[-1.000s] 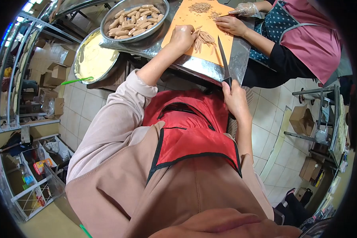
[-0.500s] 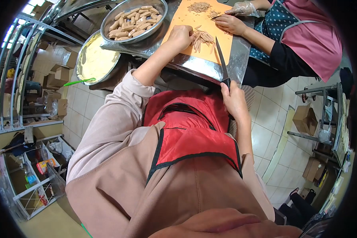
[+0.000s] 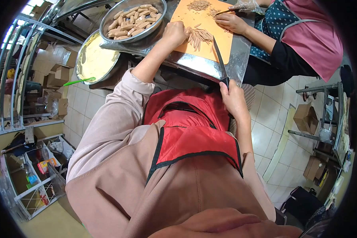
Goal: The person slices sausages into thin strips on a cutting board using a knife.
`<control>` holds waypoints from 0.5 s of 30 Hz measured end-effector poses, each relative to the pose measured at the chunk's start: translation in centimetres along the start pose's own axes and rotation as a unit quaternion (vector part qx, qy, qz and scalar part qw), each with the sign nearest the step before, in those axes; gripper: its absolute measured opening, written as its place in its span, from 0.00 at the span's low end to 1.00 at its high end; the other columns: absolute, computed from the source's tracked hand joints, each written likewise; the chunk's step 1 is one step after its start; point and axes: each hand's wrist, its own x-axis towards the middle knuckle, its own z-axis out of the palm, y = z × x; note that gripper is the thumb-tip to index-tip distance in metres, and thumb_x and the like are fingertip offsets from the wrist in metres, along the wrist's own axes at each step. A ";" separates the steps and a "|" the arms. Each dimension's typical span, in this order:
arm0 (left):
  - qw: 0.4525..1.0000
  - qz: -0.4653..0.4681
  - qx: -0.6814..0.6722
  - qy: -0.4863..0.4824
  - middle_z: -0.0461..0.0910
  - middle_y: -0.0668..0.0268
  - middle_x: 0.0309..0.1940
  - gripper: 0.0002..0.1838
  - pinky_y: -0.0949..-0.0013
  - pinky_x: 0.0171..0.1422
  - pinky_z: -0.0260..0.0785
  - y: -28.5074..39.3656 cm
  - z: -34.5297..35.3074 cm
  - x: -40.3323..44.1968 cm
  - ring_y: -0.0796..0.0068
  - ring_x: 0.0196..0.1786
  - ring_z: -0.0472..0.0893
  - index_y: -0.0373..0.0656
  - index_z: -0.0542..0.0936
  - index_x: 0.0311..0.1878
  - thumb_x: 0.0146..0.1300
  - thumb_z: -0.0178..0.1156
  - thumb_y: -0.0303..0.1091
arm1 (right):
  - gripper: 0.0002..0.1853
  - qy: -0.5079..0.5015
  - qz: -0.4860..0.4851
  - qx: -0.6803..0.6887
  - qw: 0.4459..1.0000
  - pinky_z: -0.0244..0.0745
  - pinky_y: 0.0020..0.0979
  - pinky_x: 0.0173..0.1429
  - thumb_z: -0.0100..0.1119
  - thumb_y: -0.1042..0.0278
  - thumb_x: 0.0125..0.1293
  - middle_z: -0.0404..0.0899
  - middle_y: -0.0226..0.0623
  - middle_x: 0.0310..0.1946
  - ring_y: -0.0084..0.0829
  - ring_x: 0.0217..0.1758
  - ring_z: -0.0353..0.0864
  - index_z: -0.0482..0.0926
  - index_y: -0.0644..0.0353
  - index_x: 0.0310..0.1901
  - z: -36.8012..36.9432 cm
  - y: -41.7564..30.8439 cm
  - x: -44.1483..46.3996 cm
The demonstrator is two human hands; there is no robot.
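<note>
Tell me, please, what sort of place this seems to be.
Probably a kitchen or food workshop: a metal bowl of brown pieces, an orange cutting board bearing cut strips, and a knife in the right hand suggest it.

The knife's (image 3: pixel 221 60) handle is mostly covered by the right hand (image 3: pixel 235 99). The fingertips of the left hand (image 3: pixel 175 35) are turned out of sight, and whether anything is pinched there cannot be told. At the far edge of view, the orange board (image 3: pixel 226 44), the metal bowl (image 3: pixel 150 32) and the co-worker (image 3: pixel 305 47) are cut off. At near left, lettering on the packet (image 3: pixel 47 165) is too small to be read.
</note>
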 end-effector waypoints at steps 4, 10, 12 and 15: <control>0.997 -0.047 0.022 -0.054 0.83 0.48 0.33 0.20 0.55 0.49 0.74 0.7 -1.4 -0.3 0.48 0.42 0.82 0.39 0.84 0.32 0.52 0.68 0.49 | 0.22 -0.060 0.062 0.015 0.996 0.73 0.54 0.45 0.49 0.55 0.70 0.76 0.69 0.29 0.66 0.39 0.78 0.71 0.73 0.37 -1.0 -1.1 0.0; 0.999 0.028 -0.023 -0.037 0.83 0.48 0.37 0.20 0.56 0.52 0.73 -0.7 0.0 -0.2 0.48 0.44 0.82 0.38 0.83 0.35 0.52 0.67 0.48 | 0.22 -0.060 0.064 0.013 0.996 0.72 0.54 0.45 0.49 0.55 0.70 0.76 0.70 0.29 0.66 0.39 0.78 0.71 0.73 0.37 -0.9 -1.0 0.1; 0.999 0.025 -0.027 0.024 0.82 0.46 0.36 0.22 0.55 0.52 0.73 -0.9 0.8 0.0 0.47 0.43 0.82 0.35 0.82 0.37 0.52 0.66 0.49 | 0.22 -0.061 0.065 0.004 0.996 0.72 0.54 0.45 0.49 0.55 0.70 0.76 0.70 0.29 0.66 0.39 0.78 0.71 0.73 0.37 -0.9 -1.0 0.1; 0.998 0.019 -0.043 0.046 0.81 0.43 0.36 0.25 0.54 0.53 0.73 0.0 1.0 -0.1 0.46 0.43 0.81 0.31 0.80 0.40 0.52 0.66 0.48 | 0.22 -0.057 0.071 0.015 0.996 0.72 0.54 0.45 0.49 0.55 0.70 0.76 0.70 0.29 0.66 0.38 0.78 0.71 0.73 0.37 -1.0 -1.3 0.1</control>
